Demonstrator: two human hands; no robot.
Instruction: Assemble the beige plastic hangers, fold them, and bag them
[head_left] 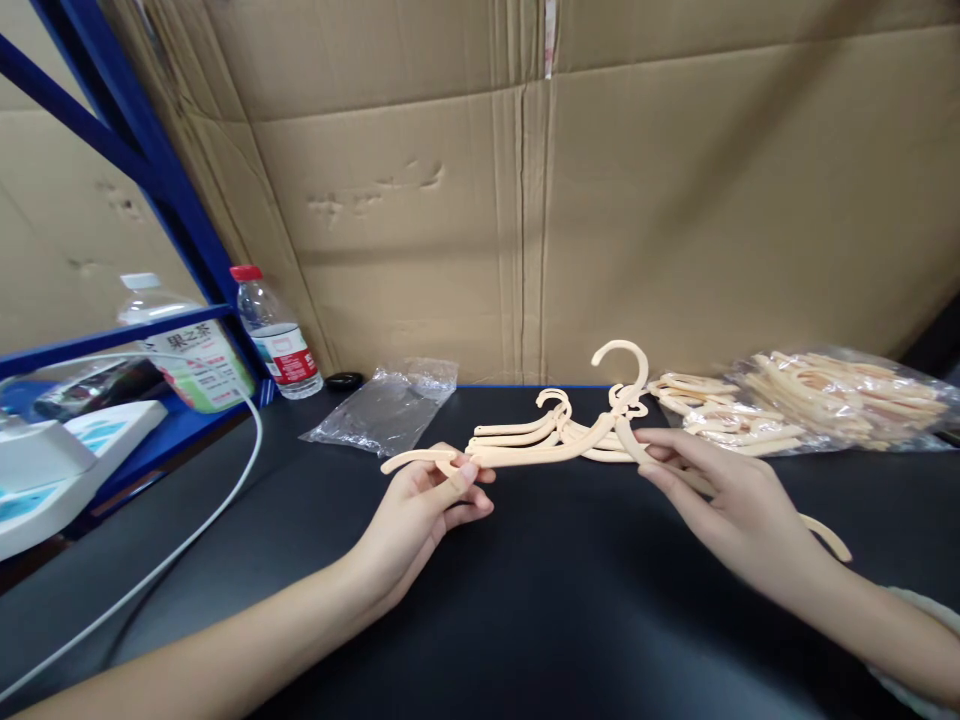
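Between my two hands a cream plastic folding hanger (551, 455) is held above the black table, its hook pointing up. My left hand (431, 505) pinches the arm on the left near a joint, and a short curved end piece sticks out past the fingers. On the other side my right hand (727, 490) grips the arm just below the hook, with thumb and fingers closed on it. Right behind, several folded hangers (517, 434) of the same kind lie on the table, partly hidden by the held one. A curved cream piece (825, 537) shows beyond my right wrist.
Clear bags of hangers (847, 395) lie at the back right. A flat clear bag (386, 405) and a red-capped bottle (277, 335) are at the back left. A white cable (217, 515) and power strip (90, 460) occupy the left side. Cardboard (420, 200) walls the back.
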